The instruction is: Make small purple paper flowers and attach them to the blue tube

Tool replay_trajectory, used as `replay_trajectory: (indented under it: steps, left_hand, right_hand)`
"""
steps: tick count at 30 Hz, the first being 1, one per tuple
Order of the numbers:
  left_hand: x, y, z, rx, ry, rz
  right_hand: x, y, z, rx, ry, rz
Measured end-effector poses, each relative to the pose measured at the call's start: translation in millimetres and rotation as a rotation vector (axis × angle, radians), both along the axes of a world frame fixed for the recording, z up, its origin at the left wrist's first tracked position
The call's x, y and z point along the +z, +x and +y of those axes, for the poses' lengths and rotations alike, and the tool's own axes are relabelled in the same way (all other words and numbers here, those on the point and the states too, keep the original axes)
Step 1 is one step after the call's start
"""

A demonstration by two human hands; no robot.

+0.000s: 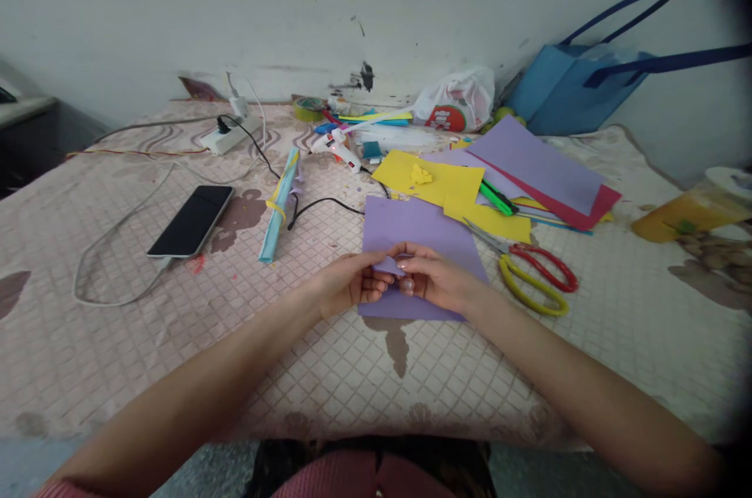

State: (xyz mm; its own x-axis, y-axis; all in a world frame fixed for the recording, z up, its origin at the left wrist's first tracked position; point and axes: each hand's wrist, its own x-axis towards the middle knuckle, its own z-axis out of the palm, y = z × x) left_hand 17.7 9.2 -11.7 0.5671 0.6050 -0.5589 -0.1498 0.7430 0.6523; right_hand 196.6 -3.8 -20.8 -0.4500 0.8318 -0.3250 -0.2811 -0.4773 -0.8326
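Note:
A small piece of purple paper is pinched between both hands, just above a larger purple sheet on the table. My left hand grips its left side, and my right hand has hold of its right side. Fingers cover much of the small piece, so its full shape is hidden. To the right lie scissors with one red and one yellow handle. Yellow paper spreads behind the purple sheet, with a small yellow paper shape on top.
Left of the sheet lies a rolled light-blue paper tube with yellow strips. A white glue gun trails a black cord. Further left are a phone on a cable and a power strip. A green cutter, drink cup and blue bag are to the right.

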Motion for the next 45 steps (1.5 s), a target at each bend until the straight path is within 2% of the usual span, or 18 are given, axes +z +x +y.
replay_trajectory:
  steps: [4,6,11,21,29,33,38,42,45]
  left_hand:
    - [1.5,0,-5,0.052,0.311,0.082]
    - [1.2,0,-6,0.087,0.414,0.118]
    - [-2.0,-1,-5,0.074,0.414,0.054]
    - [-4.5,-1,-3,0.068,0.53,-0.039]
    - [5.0,3,-10,0.114,0.788,0.147]
    - [2.6,2,-11,0.141,0.841,0.136]
    - [0.3,0,-12,0.194,0.953,0.178]
    - [1.9,0,-13,0.169,1.047,0.245]
    - [2.8,-1,-13,0.117,1.076,0.246]
  right_hand:
    - [3.9,-1,-3,-0.006,0.143,-0.05]
    - [6.2,-2,-5,-0.021,0.246,-0.101]
    - [8.4,-3,-10,-0.066,0.48,-0.269]
    - [6.3,-3,-10,-0.178,0.48,-0.26]
    - [14.9,-4,-15,-0.259,0.595,-0.415]
    - [17.3,-6,-19,-0.231,0.634,-0.435]
    - [13.4,-8,-22,-0.234,0.771,-0.426]
    - [13.3,-8,-24,-0.24,0.847,-0.472]
    - [15.3,-7,-24,-0.294,0.831,-0.544]
